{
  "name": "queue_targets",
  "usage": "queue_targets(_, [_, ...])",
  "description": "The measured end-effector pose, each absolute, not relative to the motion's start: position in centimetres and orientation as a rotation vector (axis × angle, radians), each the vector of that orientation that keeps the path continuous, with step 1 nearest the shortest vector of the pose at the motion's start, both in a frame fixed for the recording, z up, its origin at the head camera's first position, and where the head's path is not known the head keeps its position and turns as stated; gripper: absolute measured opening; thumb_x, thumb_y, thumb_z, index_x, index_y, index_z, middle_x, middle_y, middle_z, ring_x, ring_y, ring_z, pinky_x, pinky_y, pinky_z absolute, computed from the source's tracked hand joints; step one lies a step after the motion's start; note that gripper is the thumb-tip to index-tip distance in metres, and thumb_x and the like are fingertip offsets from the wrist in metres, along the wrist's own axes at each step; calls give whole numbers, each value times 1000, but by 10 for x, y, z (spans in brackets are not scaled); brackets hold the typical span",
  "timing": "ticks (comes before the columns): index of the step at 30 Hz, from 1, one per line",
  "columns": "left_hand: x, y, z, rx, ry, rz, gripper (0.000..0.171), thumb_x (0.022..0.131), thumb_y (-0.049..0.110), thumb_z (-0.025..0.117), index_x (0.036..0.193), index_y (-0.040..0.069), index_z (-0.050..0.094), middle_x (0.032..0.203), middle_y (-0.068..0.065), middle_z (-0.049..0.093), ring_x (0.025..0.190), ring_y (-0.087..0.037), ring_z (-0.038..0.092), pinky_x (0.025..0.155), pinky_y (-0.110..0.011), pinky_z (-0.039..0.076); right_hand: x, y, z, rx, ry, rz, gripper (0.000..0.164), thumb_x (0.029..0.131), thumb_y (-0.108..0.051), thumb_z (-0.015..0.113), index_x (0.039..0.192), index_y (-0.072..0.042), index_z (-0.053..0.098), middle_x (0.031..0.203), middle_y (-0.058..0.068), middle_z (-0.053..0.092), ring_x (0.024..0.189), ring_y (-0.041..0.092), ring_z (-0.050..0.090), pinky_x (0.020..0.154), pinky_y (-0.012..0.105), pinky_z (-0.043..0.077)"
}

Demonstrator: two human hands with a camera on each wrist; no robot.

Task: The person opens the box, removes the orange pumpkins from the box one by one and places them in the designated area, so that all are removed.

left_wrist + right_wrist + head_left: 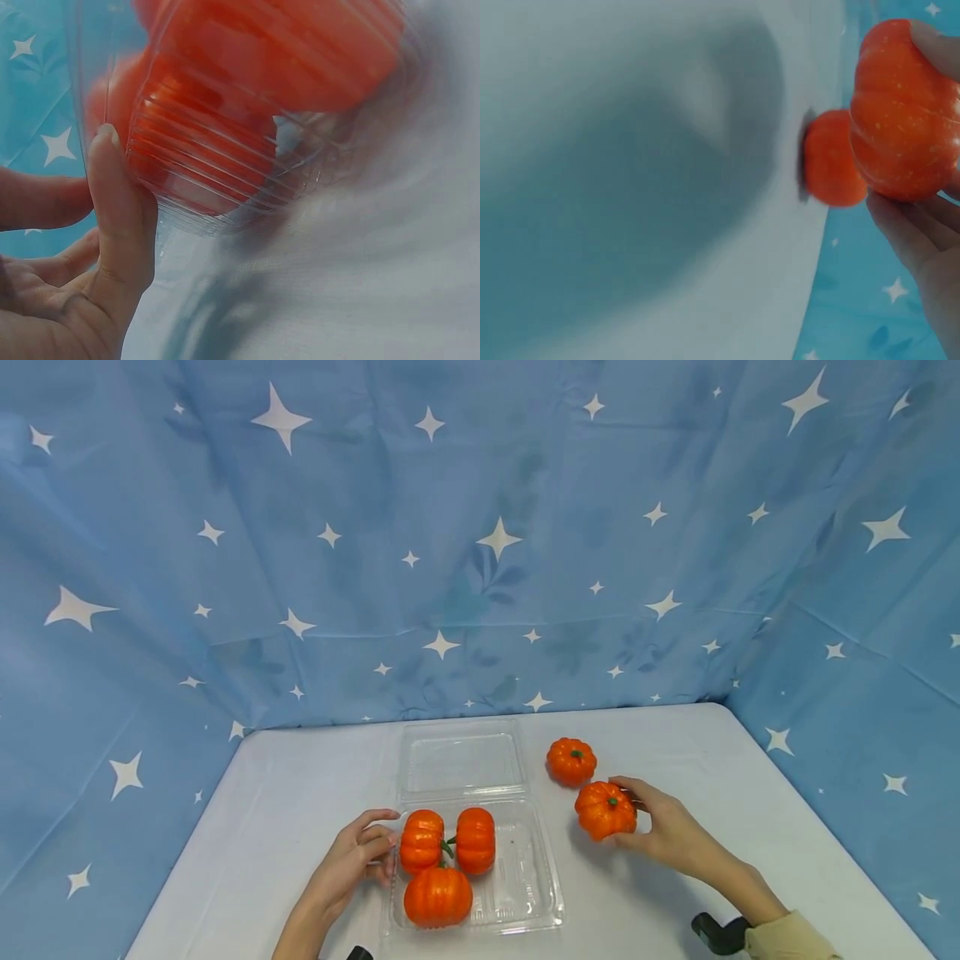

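Observation:
My right hand (667, 831) grips a small orange toy pumpkin (602, 812), thumb on one side and fingers on the other. The right wrist view shows that pumpkin (906, 112) above the white table, its shadow below. At the left side of a clear plastic clamshell box (525, 868), my left hand (348, 864) pinches the rim, as the left wrist view shows with the thumb and fingers (112, 202) at the box edge. Three orange pumpkins sit in the box's left part: one at back left (422, 842), one beside it (475, 841), one in front (438, 898).
Another pumpkin (572, 762) stands on the white table (300, 793), just behind the held one. The box's lid (461, 760) lies open toward the back. A blue star-patterned curtain (480, 577) surrounds the table's back and sides.

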State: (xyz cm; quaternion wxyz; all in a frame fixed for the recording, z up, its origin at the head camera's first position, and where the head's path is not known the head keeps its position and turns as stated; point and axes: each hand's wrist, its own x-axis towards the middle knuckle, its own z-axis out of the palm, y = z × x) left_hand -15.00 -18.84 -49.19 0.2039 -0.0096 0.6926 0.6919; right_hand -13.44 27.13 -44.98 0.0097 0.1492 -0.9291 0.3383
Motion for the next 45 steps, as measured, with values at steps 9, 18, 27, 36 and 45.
queue_targets(9, [-150,-189,-491,-31,1945,1921,52,102,13,60,147,-3,39,85,-4,62,63,-16,58,54,-27,56,-149,291,-460,365,-2907,978,78,81,-23,89,141,8,49,137,28,59,116,42,63,94,56,57])
queue_targets(18, [-149,-188,-491,-22,1948,1918,53,101,12,61,146,-4,39,83,-4,61,62,-15,58,54,-27,56,-165,304,-470,258,-2922,956,77,81,-22,88,138,11,48,134,31,58,110,41,62,92,58,57])
queue_targets(27, [-150,-188,-491,-20,1936,1918,53,102,13,60,147,-4,38,84,-4,61,63,-16,58,54,-27,56,-183,305,-482,225,-2945,908,78,81,-20,88,137,14,46,134,35,56,119,49,58,100,63,51])
queue_targets(36, [-149,-188,-492,-22,1932,1922,53,102,12,60,147,-3,38,84,-4,61,63,-16,57,54,-26,55,-191,303,-486,174,-2980,924,81,83,-23,86,141,14,42,140,37,51,127,53,52,105,66,46])
queue_targets(45, [-150,-188,-492,-17,1944,1918,52,102,12,59,147,-3,38,84,-5,60,63,-16,57,54,-26,55,-192,302,-488,190,-3009,918,90,85,-29,85,147,15,37,146,39,44,133,56,45,107,68,43])
